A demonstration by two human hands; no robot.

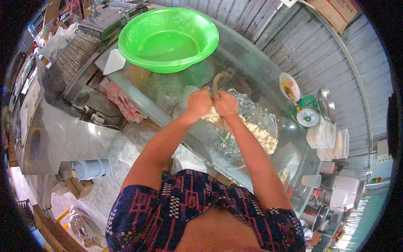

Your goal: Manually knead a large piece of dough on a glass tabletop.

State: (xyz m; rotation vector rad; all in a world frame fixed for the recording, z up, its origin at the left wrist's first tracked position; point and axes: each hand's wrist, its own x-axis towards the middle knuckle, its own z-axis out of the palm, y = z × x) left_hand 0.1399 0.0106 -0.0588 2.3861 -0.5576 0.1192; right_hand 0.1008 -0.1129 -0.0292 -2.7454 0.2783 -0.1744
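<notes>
A lumpy cream-coloured mass that looks like dough (261, 136) stretches across the glass-topped table (247, 50), with crinkled clear plastic (245, 105) around it. At its far left end, my left hand (199, 103) and my right hand (226, 103) are side by side, almost touching, fingers curled closed on the dough. A narrow tan strip (217, 80) sticks up from between the two hands. My fingers hide most of the gripped part.
A large green basin (168, 40) stands at the far left of the table, beside a white scraper-like sheet (114, 61). Along the right are a flowered bowl (289, 86), a green dial scale (307, 116) with a metal pan, plastic tubs (321, 135) and a white appliance (344, 191).
</notes>
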